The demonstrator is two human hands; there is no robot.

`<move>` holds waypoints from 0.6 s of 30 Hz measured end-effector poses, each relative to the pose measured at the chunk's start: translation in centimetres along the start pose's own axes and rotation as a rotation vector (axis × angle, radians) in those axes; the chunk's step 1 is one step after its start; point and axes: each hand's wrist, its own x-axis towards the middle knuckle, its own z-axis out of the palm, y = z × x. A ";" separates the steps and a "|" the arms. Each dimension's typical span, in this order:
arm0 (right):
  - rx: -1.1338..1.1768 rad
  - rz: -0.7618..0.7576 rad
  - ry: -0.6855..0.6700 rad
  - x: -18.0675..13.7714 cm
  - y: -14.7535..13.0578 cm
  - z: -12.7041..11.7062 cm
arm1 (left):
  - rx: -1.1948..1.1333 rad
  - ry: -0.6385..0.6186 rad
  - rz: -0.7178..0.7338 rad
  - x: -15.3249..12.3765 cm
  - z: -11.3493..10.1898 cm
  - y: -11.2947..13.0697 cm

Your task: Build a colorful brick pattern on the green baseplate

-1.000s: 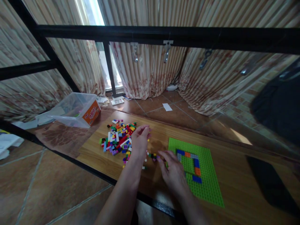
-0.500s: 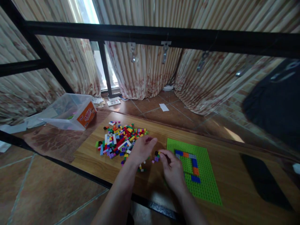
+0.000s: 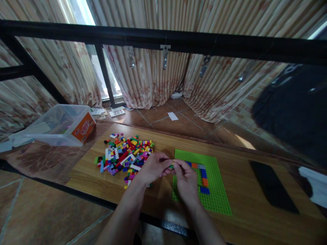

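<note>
My left hand [image 3: 155, 167] and my right hand [image 3: 186, 178] meet fingertip to fingertip over the table, both closed in a pinch. Between them shows a small green and yellow toy brick piece [image 3: 172, 166], mostly covered by fingers; whether it is one brick or several joined cannot be made out. Beneath and beyond my right hand lies a green baseplate [image 3: 221, 194]. On it, blue, orange and grey bricks form part of a rectangular outline, including a blue brick [image 3: 204, 190] at the near corner. Left of my left hand spreads a pile of mixed bricks [image 3: 125, 154].
A clear plastic box [image 3: 55, 136] with an orange label stands beyond the wooden table's [image 3: 87, 166] left end. A flat black object [image 3: 273, 187] lies at the right. A black metal bar [image 3: 163, 37] crosses in front of the curtains [image 3: 150, 78].
My left hand has come right and joined my right hand, and its fingers have closed at the small piece. The view has shifted slightly to the right.
</note>
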 end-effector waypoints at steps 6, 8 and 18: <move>0.152 0.085 0.034 0.4 0.5 -0.2 | -0.064 -0.031 0.028 0.1 -0.4 -0.2; 0.141 0.105 0.048 0.4 0.7 -0.3 | -0.097 -0.009 0.032 0.2 -0.6 -0.3; -0.434 -0.174 -0.094 -0.4 1.1 0.1 | -0.107 0.159 -0.006 -0.2 -1.4 0.5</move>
